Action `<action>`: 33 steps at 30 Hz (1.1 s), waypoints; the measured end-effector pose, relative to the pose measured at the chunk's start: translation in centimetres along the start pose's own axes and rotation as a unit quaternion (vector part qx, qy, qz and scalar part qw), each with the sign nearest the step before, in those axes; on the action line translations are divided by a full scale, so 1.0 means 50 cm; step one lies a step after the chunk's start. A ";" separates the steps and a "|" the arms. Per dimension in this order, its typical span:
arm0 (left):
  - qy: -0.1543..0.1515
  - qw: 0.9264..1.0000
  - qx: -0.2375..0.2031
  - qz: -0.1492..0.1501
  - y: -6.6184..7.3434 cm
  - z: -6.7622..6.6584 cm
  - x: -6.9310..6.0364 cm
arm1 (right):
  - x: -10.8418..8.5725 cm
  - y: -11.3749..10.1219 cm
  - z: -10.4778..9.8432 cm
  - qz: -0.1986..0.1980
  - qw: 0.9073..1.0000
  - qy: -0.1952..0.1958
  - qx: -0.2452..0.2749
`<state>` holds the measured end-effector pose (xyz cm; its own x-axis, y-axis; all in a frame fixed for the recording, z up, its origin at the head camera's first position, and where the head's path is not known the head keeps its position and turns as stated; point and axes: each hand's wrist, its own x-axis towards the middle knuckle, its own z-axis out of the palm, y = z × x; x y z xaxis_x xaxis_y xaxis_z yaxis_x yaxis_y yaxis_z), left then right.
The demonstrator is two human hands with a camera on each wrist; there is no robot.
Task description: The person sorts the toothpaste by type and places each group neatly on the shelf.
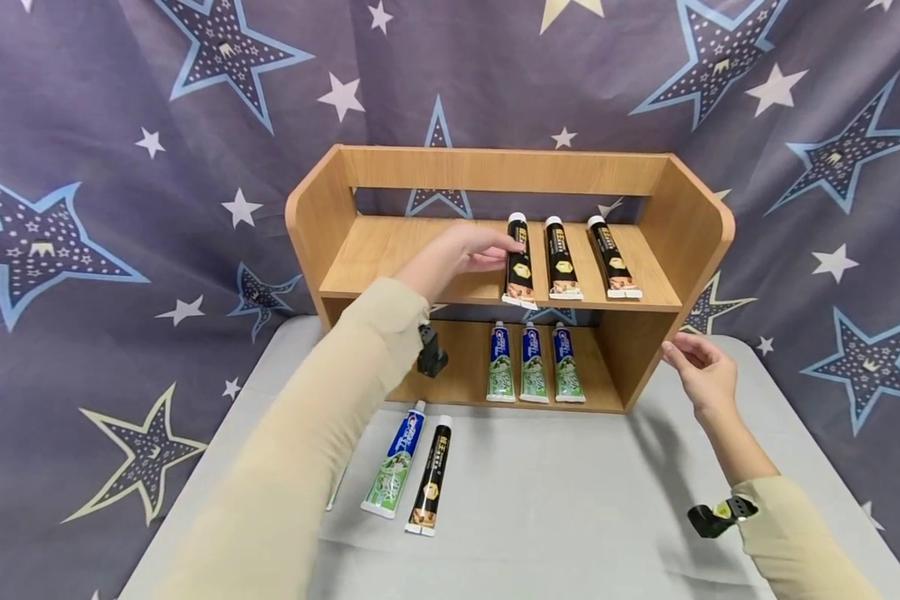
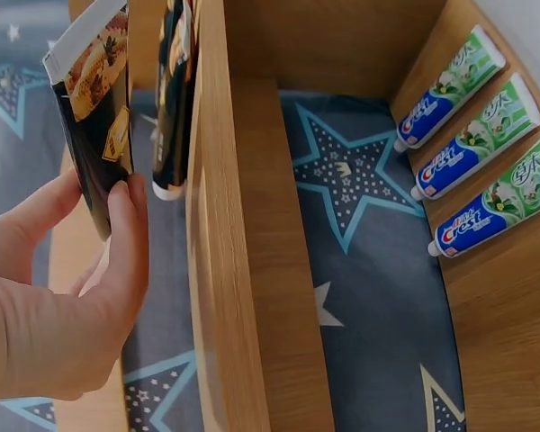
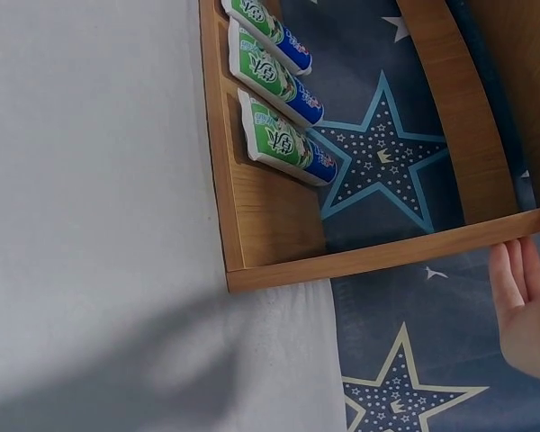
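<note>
My left hand [image 1: 474, 248] pinches a black tube [image 1: 520, 260] at the upper shelf of the wooden rack [image 1: 506, 171], its white crimped end toward me. In the left wrist view, the thumb and fingers of the left hand [image 2: 81, 288] grip the black tube [image 2: 97, 117] by its sides. Right of it, two more black tubes [image 1: 562, 258] [image 1: 613, 258] lie on the upper shelf. My right hand [image 1: 705, 373] holds the edge of the rack's right side panel; the right wrist view shows the fingers of the right hand [image 3: 526, 306] against that panel's edge [image 3: 387, 255].
Three blue-green tubes [image 1: 532, 362] lie on the lower shelf. On the grey cloth [image 1: 570, 492] in front are a blue-green tube [image 1: 394, 462], a black tube [image 1: 429, 477] and part of another tube behind my left sleeve. A star-patterned curtain [image 1: 105, 108] hangs behind.
</note>
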<state>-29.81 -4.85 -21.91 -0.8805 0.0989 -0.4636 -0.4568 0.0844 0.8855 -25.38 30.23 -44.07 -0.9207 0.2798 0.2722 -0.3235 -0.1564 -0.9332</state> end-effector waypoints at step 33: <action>0.178 0.952 0.229 0.097 -0.004 0.027 0.071 | -0.036 -0.072 0.048 0.053 0.997 0.048 -0.036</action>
<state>-32.70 -3.15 -23.77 -0.9671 -0.1781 -0.1816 -0.2498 0.5304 0.8101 -23.11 28.01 -40.63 -0.9226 0.3552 0.1505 -0.2058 -0.1231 -0.9708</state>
